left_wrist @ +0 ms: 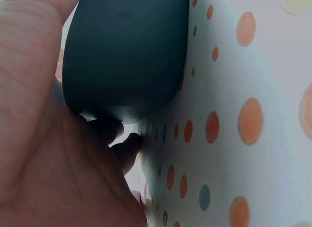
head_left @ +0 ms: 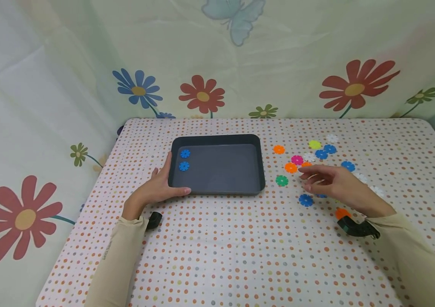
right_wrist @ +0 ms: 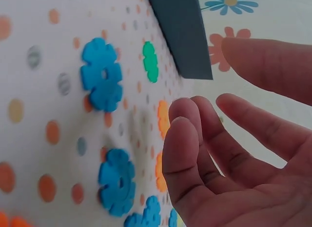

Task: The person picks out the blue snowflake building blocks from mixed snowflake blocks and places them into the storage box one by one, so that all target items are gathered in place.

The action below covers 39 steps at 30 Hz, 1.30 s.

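A dark grey rectangular tray [head_left: 221, 170] lies on the table with two blue flower-shaped discs in its left part, one disc [head_left: 185, 154] behind the other [head_left: 184, 166]. My left hand [head_left: 157, 185] holds the tray's near left corner, thumb along the front rim and fingers against the left side. Above the loose discs on the right hovers my right hand [head_left: 326, 179], its fingers loosely bent and nothing between them. Close to it are an orange disc [head_left: 291, 168], a green disc [head_left: 282, 181] and a blue disc [right_wrist: 101, 74]. Some discs are partly hidden under this hand.
More discs lie scattered right of the tray: a pink one [head_left: 297, 160], a yellow one [head_left: 315, 144], several white and blue ones, and an orange one [head_left: 342, 213] near the right wrist. A flowered cloth [head_left: 278, 55] hangs behind the dotted tabletop [head_left: 217, 256].
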Available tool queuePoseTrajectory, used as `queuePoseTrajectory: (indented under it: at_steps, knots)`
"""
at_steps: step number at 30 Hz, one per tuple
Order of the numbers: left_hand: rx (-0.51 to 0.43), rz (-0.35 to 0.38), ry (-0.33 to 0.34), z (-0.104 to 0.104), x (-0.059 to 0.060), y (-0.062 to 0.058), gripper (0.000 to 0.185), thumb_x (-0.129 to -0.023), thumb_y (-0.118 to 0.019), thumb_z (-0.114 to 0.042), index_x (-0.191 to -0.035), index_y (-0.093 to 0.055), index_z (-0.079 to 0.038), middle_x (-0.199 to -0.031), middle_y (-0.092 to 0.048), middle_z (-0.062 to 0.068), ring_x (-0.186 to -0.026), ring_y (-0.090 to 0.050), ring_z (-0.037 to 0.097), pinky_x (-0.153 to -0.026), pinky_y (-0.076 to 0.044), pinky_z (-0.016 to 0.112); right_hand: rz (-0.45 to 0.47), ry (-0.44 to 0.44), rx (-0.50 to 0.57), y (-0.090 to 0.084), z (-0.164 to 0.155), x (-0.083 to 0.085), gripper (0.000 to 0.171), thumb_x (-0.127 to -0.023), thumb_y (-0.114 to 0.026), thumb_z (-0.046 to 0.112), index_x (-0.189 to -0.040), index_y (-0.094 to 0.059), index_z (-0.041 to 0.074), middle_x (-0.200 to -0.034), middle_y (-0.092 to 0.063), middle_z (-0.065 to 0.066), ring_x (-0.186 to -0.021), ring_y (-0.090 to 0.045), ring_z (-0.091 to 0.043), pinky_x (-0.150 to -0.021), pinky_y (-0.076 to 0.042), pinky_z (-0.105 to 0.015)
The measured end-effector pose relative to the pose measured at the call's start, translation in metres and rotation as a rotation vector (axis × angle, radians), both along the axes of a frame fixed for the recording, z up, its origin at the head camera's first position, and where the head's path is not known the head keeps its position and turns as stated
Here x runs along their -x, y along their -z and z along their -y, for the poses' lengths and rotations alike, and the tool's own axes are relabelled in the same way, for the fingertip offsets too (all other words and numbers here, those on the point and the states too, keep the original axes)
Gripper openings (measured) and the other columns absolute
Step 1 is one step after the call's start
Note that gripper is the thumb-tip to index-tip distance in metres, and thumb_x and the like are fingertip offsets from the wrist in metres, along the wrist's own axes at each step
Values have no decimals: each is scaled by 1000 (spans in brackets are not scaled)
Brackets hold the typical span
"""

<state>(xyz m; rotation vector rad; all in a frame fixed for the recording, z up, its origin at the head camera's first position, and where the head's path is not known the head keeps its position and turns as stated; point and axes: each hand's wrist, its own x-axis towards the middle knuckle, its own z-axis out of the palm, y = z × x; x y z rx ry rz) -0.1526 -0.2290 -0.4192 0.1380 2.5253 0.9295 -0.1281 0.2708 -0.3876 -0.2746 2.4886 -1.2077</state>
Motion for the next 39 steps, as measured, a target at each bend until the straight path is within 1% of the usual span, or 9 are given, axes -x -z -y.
queuePoseTrajectory:
  at_steps: [2,6,10,14,22,30,33,36,39]
  knots:
    - [0,-1,-4,1,0,0,141,-83,-80,-72,-167,26,-33,-179,7,8,-158,18,49,-119,-11,78,-31,-11,-38,2,0,-1,53,-103,-76,18,-148,-59,-3,-132,-64,-19,-114,-63,-33,-82,-57,-28]
    - [-6,-7,-6,2,0,-1,142,-82,-81,-72,-167,26,-33,-179,7,7,-158,18,49,-119,-12,78,-73,-23,-101,5,0,-3,46,-101,-78,17,-140,-65,-3,-118,-68,-12,-102,-62,-28,-78,-54,-28]
    - [-12,-9,-13,3,0,-1,142,-82,-81,-71,-168,25,-34,-179,7,7,-159,18,48,-119,-12,78,-59,-12,-117,7,-2,-5,42,-98,-80,15,-133,-69,-4,-106,-66,-8,-93,-59,-26,-70,-52,-29]
    - [-7,-12,-11,3,0,-1,141,-83,-81,-72,-168,25,-33,-179,7,7,-159,18,48,-119,-12,78,-63,-18,-152,10,-2,-7,40,-95,-83,16,-128,-71,-3,-99,-62,-6,-89,-55,-25,-66,-48,-29]
    - [-10,-6,-12,2,-1,-1,141,-83,-81,-72,-167,26,-34,-179,6,8,-159,18,48,-118,-11,79,-137,-78,-189,18,-4,-12,36,-91,-86,11,-121,-73,-4,-95,-61,-3,-84,-52,-22,-66,-45,-30]
    - [-19,-4,-11,1,-1,0,140,-83,-80,-72,-167,26,-34,-179,6,8,-158,19,48,-118,-12,79,-186,-133,-248,22,-3,-14,31,-89,-87,8,-115,-74,-2,-98,-62,-3,-83,-51,-20,-67,-44,-32]
    - [-14,-3,-4,0,-1,0,141,-83,-80,-72,-167,26,-33,-179,5,10,-158,19,49,-118,-12,80,-207,-145,-268,23,-3,-15,27,-88,-87,6,-111,-73,-1,-98,-62,-3,-83,-51,-20,-68,-45,-33]
    - [-19,4,-10,-1,-1,0,141,-82,-81,-71,-167,26,-35,-179,5,9,-159,19,47,-118,-13,79,-227,-147,-283,24,-2,-15,26,-87,-87,3,-107,-71,0,-96,-62,-3,-83,-51,-20,-68,-45,-33]
    - [-22,0,-8,-2,-1,-1,141,-83,-81,-71,-167,26,-34,-179,5,7,-158,19,47,-118,-12,79,-230,-149,-274,23,-1,-14,25,-87,-86,-1,-105,-68,0,-93,-61,-3,-80,-51,-20,-66,-44,-32]
